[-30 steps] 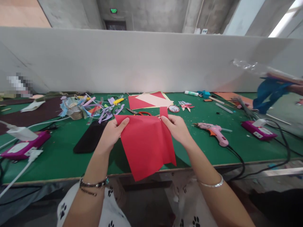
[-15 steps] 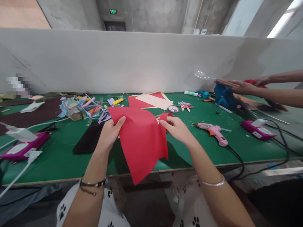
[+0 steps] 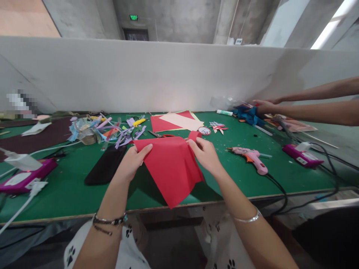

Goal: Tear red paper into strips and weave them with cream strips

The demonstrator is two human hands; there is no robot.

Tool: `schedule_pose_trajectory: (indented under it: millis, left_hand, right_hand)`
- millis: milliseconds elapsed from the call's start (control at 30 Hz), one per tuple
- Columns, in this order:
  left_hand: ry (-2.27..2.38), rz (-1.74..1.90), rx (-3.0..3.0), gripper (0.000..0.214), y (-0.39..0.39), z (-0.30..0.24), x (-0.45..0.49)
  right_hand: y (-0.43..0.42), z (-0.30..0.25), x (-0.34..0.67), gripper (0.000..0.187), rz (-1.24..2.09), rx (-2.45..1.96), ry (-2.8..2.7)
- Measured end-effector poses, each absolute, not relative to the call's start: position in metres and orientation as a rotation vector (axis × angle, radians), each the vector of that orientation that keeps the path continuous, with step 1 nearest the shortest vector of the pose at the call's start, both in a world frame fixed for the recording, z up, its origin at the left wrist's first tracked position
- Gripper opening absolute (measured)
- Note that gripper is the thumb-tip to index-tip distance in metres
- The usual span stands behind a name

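Note:
A sheet of red paper (image 3: 171, 170) hangs over the near edge of the green table (image 3: 70, 190), one corner pointing down. My left hand (image 3: 134, 161) pinches its upper left corner, thumb on top. My right hand (image 3: 205, 154) grips the upper right edge, where a strip of the paper curls over my fingers. Both hands are closed on the sheet and hold it just above the table. Red-handled scissors (image 3: 165, 135) lie right behind the paper.
Behind lie red and cream sheets (image 3: 175, 121), a heap of coloured paper scraps (image 3: 112, 129) and a black phone (image 3: 106, 164). A pink glue gun (image 3: 251, 156) with its cable lies right. Purple devices (image 3: 301, 157) sit either side. Another person's hands (image 3: 265, 107) handle blue material far right.
The red sheet has been lowered and turned, its bottom corner now nearer the table edge. The other person's arms have reached further in from the right with the blue material.

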State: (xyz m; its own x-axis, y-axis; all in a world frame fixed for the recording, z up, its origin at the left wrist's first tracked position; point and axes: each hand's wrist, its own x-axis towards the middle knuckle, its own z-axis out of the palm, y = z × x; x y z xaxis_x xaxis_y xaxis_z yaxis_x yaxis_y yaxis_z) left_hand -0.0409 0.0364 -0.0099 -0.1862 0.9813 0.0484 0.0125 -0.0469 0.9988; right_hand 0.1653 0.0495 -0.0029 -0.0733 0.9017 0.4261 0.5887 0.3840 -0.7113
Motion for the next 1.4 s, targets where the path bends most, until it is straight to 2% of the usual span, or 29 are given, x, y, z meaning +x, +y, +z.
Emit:
schedule_pose_trajectory:
  millis: [333,800,1400]
  left_hand:
    - [1.200,1.412,1.086,0.038,0.0365,-0.0102,-0.0381]
    - [1.341,1.404,1.143,0.035,0.0377,-0.0103,-0.0431]
    - [1.426,1.464,1.179,0.035,0.0375,-0.0082,-0.0394]
  right_hand:
    - [0.0513,-0.0059,0.1645,0.031,0.473,-1.309,-1.808]
    - [0.0490,-0.0024,0.1638,0.030,0.680,-1.240,-1.665]
    - [0.0508,-0.0048,0.1640,0.032,0.657,-1.213,-1.555]
